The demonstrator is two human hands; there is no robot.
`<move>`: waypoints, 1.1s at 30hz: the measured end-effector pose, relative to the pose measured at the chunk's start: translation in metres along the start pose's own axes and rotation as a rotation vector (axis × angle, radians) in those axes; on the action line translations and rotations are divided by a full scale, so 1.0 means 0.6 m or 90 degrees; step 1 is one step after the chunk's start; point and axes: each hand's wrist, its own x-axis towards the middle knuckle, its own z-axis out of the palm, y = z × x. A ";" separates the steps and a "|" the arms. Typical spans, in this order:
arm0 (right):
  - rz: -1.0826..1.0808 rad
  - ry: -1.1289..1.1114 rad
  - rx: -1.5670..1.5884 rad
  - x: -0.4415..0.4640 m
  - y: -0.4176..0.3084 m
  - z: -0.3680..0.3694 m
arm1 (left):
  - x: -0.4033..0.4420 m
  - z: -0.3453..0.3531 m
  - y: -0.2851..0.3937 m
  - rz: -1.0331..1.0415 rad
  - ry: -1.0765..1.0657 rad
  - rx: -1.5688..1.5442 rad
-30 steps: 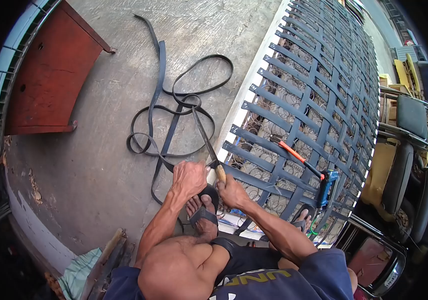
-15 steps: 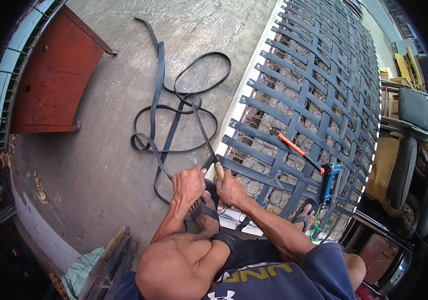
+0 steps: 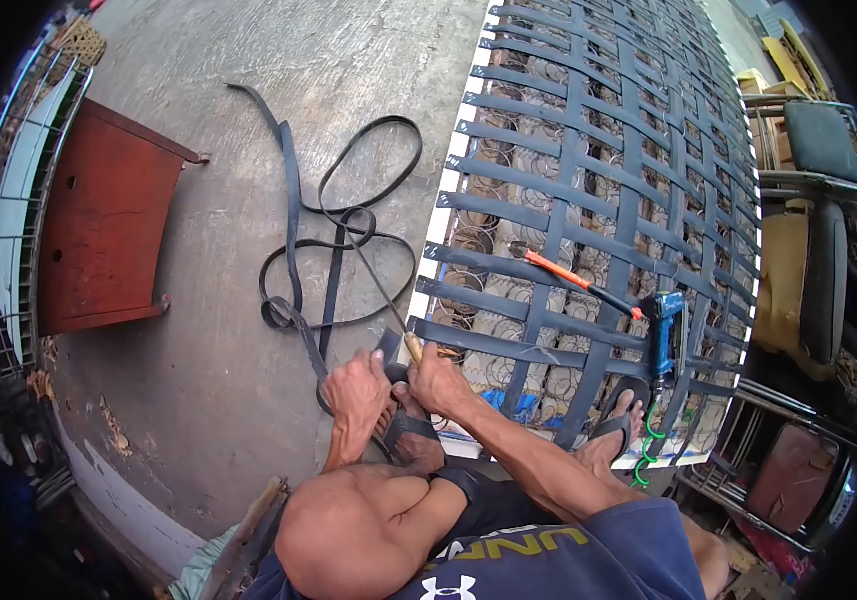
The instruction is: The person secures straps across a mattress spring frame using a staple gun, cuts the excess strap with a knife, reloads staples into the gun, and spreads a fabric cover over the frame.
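My right hand [image 3: 438, 382] is wrapped round the wooden handle [image 3: 413, 347] of a knife, whose long dark blade [image 3: 380, 283] points up and left over the floor. Just left of it, my left hand [image 3: 356, 388] pinches a dark webbing strap near its end [image 3: 388, 343]. The rest of the strap [image 3: 292, 200] lies in loose loops on the concrete. Beside my hands is a white-edged frame [image 3: 445, 196] with woven dark straps [image 3: 558, 185] over coil springs. Orange-handled pincers [image 3: 573, 277] and a blue staple gun [image 3: 662, 335] rest on the straps.
A red wooden cabinet [image 3: 108, 220] stands at the left beside a wire rack [image 3: 3, 235]. Stacked chairs [image 3: 820, 140] line the right side. A green coiled hose [image 3: 646, 450] hangs near my sandalled foot [image 3: 618, 425]. Wooden pieces and cloth lie at the lower left.
The view has shifted, so the frame and strap appear further left. Both hands remain close together, and the strap end now stands up between them near the knife handle.
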 end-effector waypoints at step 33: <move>0.065 0.204 0.094 -0.179 0.224 -0.089 | 0.022 0.094 0.124 0.446 -0.364 0.033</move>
